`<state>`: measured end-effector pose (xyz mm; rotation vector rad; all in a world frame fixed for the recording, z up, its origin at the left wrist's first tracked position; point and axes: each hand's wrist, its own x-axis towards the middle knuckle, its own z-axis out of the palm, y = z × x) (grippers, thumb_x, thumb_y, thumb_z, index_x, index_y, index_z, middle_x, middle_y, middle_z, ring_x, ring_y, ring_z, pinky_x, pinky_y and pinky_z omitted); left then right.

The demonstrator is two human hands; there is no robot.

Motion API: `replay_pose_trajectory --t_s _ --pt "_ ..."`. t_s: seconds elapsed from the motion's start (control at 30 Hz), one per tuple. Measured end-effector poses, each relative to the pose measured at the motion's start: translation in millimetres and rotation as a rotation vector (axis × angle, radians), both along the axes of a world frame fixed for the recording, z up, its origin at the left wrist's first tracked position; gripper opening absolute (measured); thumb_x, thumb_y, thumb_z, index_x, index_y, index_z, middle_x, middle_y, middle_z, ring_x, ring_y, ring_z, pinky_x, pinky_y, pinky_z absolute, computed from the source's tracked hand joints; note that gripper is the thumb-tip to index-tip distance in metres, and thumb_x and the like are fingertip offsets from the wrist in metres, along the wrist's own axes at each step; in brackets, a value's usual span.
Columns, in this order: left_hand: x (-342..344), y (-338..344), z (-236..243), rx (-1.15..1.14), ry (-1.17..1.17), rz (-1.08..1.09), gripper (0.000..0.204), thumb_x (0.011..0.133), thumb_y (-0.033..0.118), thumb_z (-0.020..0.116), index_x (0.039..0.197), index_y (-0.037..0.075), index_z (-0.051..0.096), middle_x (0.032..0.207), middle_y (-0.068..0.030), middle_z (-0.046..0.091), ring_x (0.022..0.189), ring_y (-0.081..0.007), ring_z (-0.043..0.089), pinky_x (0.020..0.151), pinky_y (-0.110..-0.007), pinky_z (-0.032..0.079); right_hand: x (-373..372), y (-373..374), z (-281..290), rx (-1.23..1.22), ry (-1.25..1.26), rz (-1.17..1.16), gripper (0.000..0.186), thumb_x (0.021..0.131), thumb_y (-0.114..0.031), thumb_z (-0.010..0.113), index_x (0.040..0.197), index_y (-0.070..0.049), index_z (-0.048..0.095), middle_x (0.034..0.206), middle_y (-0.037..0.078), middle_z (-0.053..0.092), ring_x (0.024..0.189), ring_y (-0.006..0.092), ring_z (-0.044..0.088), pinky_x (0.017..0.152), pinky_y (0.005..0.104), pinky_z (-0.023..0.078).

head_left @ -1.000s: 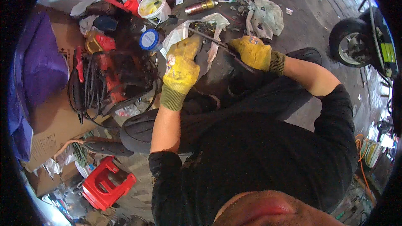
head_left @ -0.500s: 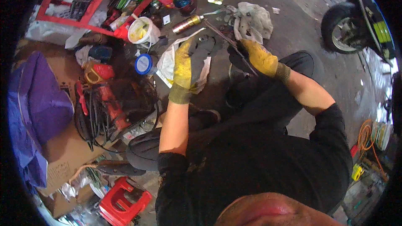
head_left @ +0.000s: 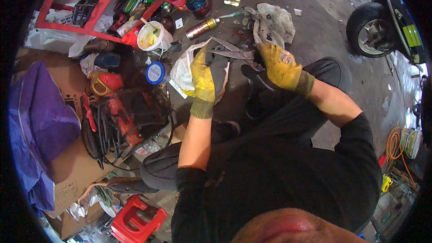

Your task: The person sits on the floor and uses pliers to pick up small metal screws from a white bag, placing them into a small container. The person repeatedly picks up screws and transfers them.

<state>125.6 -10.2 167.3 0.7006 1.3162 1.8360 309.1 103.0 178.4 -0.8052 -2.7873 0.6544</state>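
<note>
My right hand (head_left: 282, 65), in a yellow glove, is closed round the handles of metal shears (head_left: 234, 54). Their two blades are spread and point left, toward my other hand. My left hand (head_left: 203, 74), gloved in yellow with a dark palm, is raised just left of the blade tips. Its fingers look curled, and what they hold is hidden. Beneath that hand, white printed paper (head_left: 180, 74) lies spread on the floor. A blue-lidded jar (head_left: 155, 73) stands beside the paper, and a gold and red spray can (head_left: 201, 29) lies beyond it.
A white bucket (head_left: 150, 37) and a red toolbox frame (head_left: 96, 15) are at far left. A grey rag (head_left: 276, 22) lies ahead; a wheel (head_left: 370, 30) stands at right. Left are a corded red power tool (head_left: 121, 117), cardboard (head_left: 74, 162) and a red stool (head_left: 137, 220).
The shears' blades have spread apart and come into plain view. My right hand has turned, showing the back of its glove. My left hand has moved slightly right and nearer, its palm turning away.
</note>
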Motion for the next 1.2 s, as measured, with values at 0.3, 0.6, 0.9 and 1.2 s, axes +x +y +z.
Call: replay_pose_trajectory --t_s 0.3,0.6,0.9,1.2 --pt "-1.0 -15.1 15.8 -0.151 0.274 -0.014 0.033 0.091 0.004 0.064 0.124 0.002 0.066 0.107 -0.0023 0.071 0.095 -0.0115 0.064 0.085 -0.027 0.051 -8.6 -8.7 6.8 -0.194 0.285 0.18 0.045 0.089 -0.03 0.069 0.12 0.001 0.059 0.108 0.023 0.065 0.098 0.0393 0.065 0.083 0.0454 0.053" --pt "13.6 -15.7 32.2 -0.011 0.541 0.066 0.022 0.097 0.008 0.063 0.117 0.0 0.067 0.108 -0.0055 0.071 0.095 -0.0134 0.064 0.084 -0.028 0.051 -1.5 -16.8 2.5 -0.176 0.199 0.105 0.047 0.088 -0.041 0.07 0.108 0.0 0.06 0.092 0.022 0.067 0.09 0.0403 0.066 0.076 0.0476 0.053" --pt "24.5 -18.8 6.3 -0.059 0.538 0.084 0.035 0.093 0.009 0.065 0.127 -0.001 0.063 0.113 -0.0106 0.07 0.101 -0.0213 0.066 0.092 -0.032 0.051 4.3 -15.2 -31.8 0.058 0.379 0.15 0.054 0.084 -0.033 0.07 0.123 0.001 0.054 0.105 0.022 0.065 0.093 0.0393 0.067 0.079 0.0478 0.054" --pt "32.7 -18.3 -0.1 0.049 0.317 0.11 0.031 0.097 0.005 0.061 0.127 0.0 0.062 0.118 -0.0037 0.067 0.104 -0.0134 0.061 0.092 -0.031 0.05 6.1 -11.1 -20.7 0.011 0.258 0.187 0.048 0.082 -0.03 0.07 0.119 -0.002 0.057 0.103 0.021 0.066 0.092 0.0388 0.067 0.08 0.0477 0.053"
